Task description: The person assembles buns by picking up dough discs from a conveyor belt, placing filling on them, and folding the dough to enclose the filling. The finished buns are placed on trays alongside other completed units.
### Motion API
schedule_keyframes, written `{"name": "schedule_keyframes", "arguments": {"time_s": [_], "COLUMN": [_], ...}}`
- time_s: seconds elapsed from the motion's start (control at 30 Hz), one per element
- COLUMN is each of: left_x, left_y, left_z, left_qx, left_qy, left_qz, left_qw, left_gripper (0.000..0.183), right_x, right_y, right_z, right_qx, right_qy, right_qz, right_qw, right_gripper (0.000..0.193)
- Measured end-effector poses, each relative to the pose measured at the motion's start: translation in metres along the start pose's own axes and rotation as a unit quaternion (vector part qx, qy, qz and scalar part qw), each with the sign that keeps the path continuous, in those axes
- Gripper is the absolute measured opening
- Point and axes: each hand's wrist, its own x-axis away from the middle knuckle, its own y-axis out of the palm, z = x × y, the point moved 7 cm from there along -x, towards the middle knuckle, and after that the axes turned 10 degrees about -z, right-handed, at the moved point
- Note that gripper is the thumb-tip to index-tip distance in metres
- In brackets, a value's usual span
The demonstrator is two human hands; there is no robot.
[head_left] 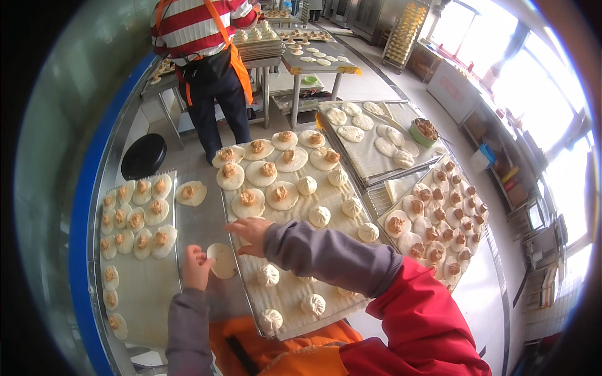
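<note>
My left hand has its fingers curled together at the left edge of a round, flat dough wrapper, which is over the strip of metal table between two trays. Whether the wrapper rests on the metal or is slightly raised is hard to tell. My right hand hovers at the left side of the middle tray, fingers spread, nothing in them. On this tray, wrappers topped with filling lie at the far side. Pleated buns stand nearer and to the right; my right forearm hides some.
A left tray and a right tray carry several filled wrappers. One filled wrapper lies between trays. Beyond are plain wrappers, a green bowl of filling, a black stool and a person in an orange apron.
</note>
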Motion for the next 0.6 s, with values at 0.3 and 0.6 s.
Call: {"name": "schedule_keyframes", "arguments": {"time_s": [0.3, 0.6], "left_x": [-0.001, 0.006], "left_y": [0.004, 0.048], "left_z": [0.056, 0.202], "left_qx": [-0.035, 0.223], "left_qy": [0.048, 0.143], "left_qz": [-0.023, -0.103], "left_qw": [0.998, 0.959], "left_gripper": [0.027, 0.024], "right_x": [0.0, 0.076], "right_y": [-0.02, -0.069], "right_z": [-0.031, 0.109], "right_qx": [-0.021, -0.215], "right_qy": [-0.066, 0.163], "right_qz": [0.05, 0.035], "right_qw": [0.996, 0.962], "right_gripper": [0.077, 0.043]}}
